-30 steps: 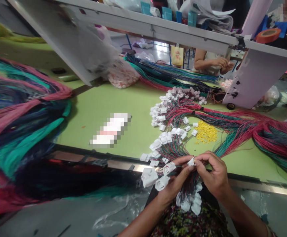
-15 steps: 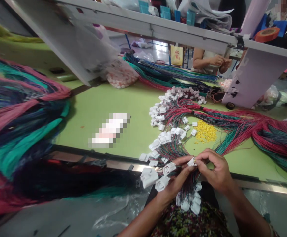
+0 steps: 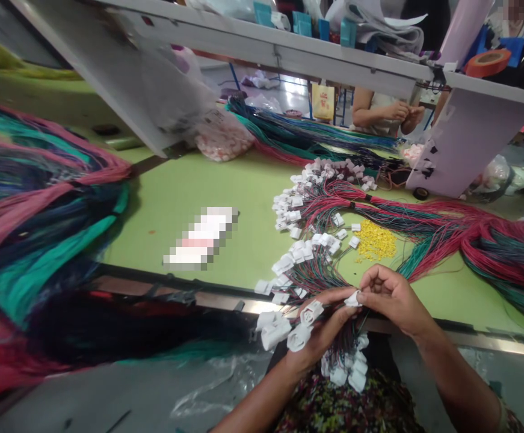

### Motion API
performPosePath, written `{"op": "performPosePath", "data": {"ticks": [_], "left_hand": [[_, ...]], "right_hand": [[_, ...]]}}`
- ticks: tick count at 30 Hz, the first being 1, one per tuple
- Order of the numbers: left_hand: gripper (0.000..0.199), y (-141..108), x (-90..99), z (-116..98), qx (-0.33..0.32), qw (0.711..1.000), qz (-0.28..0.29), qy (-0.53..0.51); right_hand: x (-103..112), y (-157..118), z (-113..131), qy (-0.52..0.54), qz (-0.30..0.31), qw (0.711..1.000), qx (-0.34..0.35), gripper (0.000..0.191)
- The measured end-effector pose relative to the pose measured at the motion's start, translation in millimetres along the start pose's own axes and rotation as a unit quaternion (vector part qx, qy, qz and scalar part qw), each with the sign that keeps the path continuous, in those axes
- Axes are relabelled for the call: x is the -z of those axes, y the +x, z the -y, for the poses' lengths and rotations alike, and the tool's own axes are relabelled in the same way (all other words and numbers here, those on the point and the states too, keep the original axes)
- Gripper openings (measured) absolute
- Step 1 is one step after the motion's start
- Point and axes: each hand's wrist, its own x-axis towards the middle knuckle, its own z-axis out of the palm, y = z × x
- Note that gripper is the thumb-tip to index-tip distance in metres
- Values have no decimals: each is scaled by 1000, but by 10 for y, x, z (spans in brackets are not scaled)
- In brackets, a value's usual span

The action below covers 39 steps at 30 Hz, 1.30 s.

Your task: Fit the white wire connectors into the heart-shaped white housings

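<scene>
Near the table's front edge, my left hand (image 3: 327, 325) grips a small white connector (image 3: 353, 299) between thumb and fingertips, with wires running below it. My right hand (image 3: 390, 297) is closed, its thumb pressed against the right side of that connector. Several larger white connectors (image 3: 276, 332) stick out beside my left hand. Beyond the hands lies a pile of small yellow pieces (image 3: 376, 239). White connectors on wires (image 3: 300, 251) fan out to its left, and more connectors (image 3: 343, 368) hang over my lap.
Pink, green and dark wire bundles lie at the left (image 3: 54, 210) and right (image 3: 496, 240). A shelf (image 3: 289, 45) crosses above the green table (image 3: 189, 186), with a bag of connectors (image 3: 223, 135) beneath it. Another person's hands (image 3: 403, 113) show behind.
My right hand's fingers have curled in, and its thumb now presses on the connector. The connector has turned and shifted slightly right; the yellow bit seen at it is no longer visible.
</scene>
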Motion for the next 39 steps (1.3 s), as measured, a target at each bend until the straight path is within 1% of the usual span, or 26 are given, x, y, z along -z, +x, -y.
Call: {"op": "performPosePath", "data": {"ticks": [3, 5, 7, 9, 11, 12, 14, 16, 17, 19, 20, 21, 24, 25, 27, 29, 31, 32, 33, 34, 36, 37, 39], "left_hand": [[20, 10, -31, 22, 36, 998, 14, -48], [23, 21, -58, 23, 68, 994, 23, -86], [25, 37, -75, 10, 79, 992, 24, -96], [25, 55, -71, -6, 55, 996, 17, -70], [23, 71, -42, -22, 4, 999, 20, -30], [22, 77, -20, -32, -23, 999, 30, -16], [22, 82, 28, -62, -63, 997, 49, -5], [21, 85, 61, -111, -79, 995, 65, -5], [23, 88, 65, -142, -77, 994, 72, -5], [31, 101, 42, -204, -66, 993, 100, -4], [33, 110, 16, -231, -49, 993, 103, -8], [34, 120, -16, -253, -28, 995, 90, -20], [34, 152, -118, -285, 48, 996, 1, -80], [34, 161, -145, -287, 68, 993, -18, -95], [35, 177, -182, -283, 91, 990, -22, -107], [35, 194, -203, -278, 86, 990, -6, -108], [33, 211, -219, -280, 67, 993, 11, -94], [33, 219, -225, -284, 59, 995, 21, -82], [33, 226, -232, -291, 53, 996, 32, -68], [34, 230, -237, -299, 50, 996, 44, -55], [35, 233, -244, -312, 52, 996, 69, -38], [36, 230, -246, -315, 54, 995, 79, -34], [37, 221, -247, -312, 61, 993, 91, -33]], "right_hand": [[-8, -18, -49, 29, -14, 999, -1, 36], [-4, -37, -46, 25, -10, 1000, 7, 35], [-1, -55, -34, 3, -5, 1000, 23, 36], [0, -81, -28, -53, -21, 996, 62, 36], [4, -129, -37, -118, -45, 985, 115, 31], [11, -166, -50, -142, -52, 979, 139, 25], [33, -266, -89, -154, -48, 972, 170, 11], [58, -382, -141, -132, -42, 975, 175, 2], [67, -435, -166, -123, -42, 977, 168, 3], [74, -513, -201, -123, -35, 980, 152, 20], [72, -535, -208, -137, -31, 979, 150, 27], [66, -546, -205, -156, -30, 975, 153, 29], [33, -541, -154, -202, -35, 960, 191, 24], [15, -536, -132, -214, -31, 954, 207, 25], [-41, -528, -104, -245, -2, 939, 242, 31], [-121, -527, -137, -295, 47, 912, 282, 29], [-212, -534, -255, -359, 107, 873, 313, 21], [-254, -542, -343, -388, 140, 854, 319, 18], [-290, -553, -441, -413, 169, 838, 313, 18], [-315, -567, -540, -429, 193, 830, 300, 18], [-333, -599, -696, -443, 215, 829, 263, 18], [-324, -615, -732, -442, 221, 833, 247, 17], [-275, -640, -698, -422, 236, 845, 229, 17]]}}
